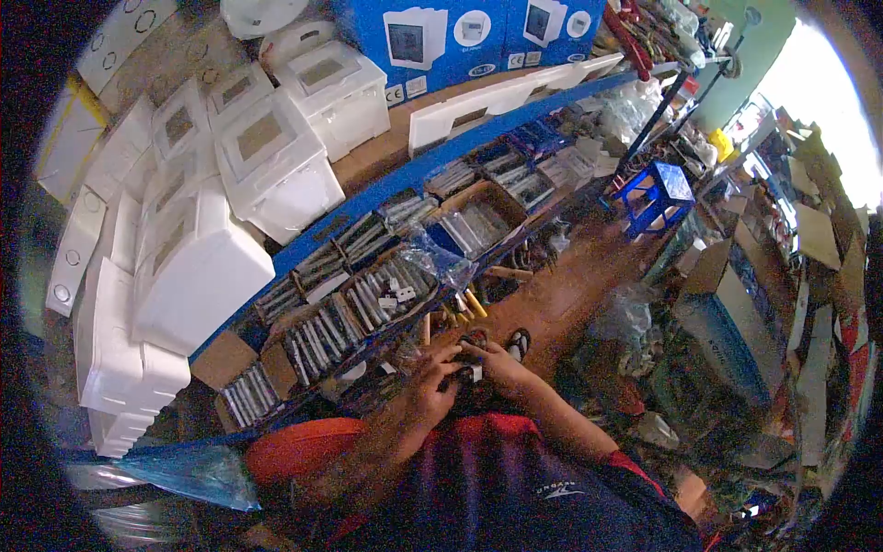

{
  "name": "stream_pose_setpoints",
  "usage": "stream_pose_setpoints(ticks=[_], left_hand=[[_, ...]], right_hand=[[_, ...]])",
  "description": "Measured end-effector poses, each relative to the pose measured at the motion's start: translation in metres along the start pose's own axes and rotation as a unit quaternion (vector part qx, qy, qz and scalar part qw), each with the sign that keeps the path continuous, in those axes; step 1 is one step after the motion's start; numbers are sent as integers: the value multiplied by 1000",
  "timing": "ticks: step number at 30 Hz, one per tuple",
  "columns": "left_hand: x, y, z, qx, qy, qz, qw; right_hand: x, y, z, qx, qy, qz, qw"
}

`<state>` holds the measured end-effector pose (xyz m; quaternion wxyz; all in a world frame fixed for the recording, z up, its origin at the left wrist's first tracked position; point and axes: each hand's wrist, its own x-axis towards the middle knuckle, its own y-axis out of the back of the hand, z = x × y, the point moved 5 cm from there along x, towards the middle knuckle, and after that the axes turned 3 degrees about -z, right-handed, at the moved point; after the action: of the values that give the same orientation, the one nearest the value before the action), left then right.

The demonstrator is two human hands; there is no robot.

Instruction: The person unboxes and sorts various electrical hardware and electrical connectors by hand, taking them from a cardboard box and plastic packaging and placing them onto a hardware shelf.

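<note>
My left hand and my right hand come together in front of my chest, fingers closed. A small dark thing with a white part shows between them, too small and too hidden by the fingers for me to tell its kind. Just beyond my hands, several yellow-handled tools stick out below the shelf edge. To the left of them, cardboard boxes hold rows of flat grey-white pieces. A few small white pieces lie on top of one row.
White plastic boxes with tinted windows line the upper shelf, alongside blue printed cartons. A blue shelf rail runs between the levels. A blue stool stands in the aisle. Open cardboard boxes and clutter fill the right side.
</note>
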<state>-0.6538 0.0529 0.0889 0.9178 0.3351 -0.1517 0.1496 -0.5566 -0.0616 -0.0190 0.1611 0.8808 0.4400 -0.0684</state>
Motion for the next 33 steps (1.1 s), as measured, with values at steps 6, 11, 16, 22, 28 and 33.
stream_pose_setpoints(ticks=[6, 11, 16, 22, 28, 33], left_hand=[[-3, 10, -22, -160, 207, 60, 963], [-4, -4, -36, -283, 295, 9, 913], [4, -11, -27, -363, 233, 33, 901], [-1, -9, -27, -422, 196, -3, 885], [-17, -16, -49, -416, 276, -30, 866], [-19, -25, -42, -394, 284, 2, 874]], right_hand=[[-3, 30, -32, 303, -139, 30, 942], [-19, 10, -89, 315, -100, -24, 943], [-9, -8, -82, 199, 40, 26, 979], [-20, 2, -92, 173, 63, -96, 978], [-18, 5, -94, 76, 168, -72, 980], [-17, 0, -84, -155, 98, 72, 980]])
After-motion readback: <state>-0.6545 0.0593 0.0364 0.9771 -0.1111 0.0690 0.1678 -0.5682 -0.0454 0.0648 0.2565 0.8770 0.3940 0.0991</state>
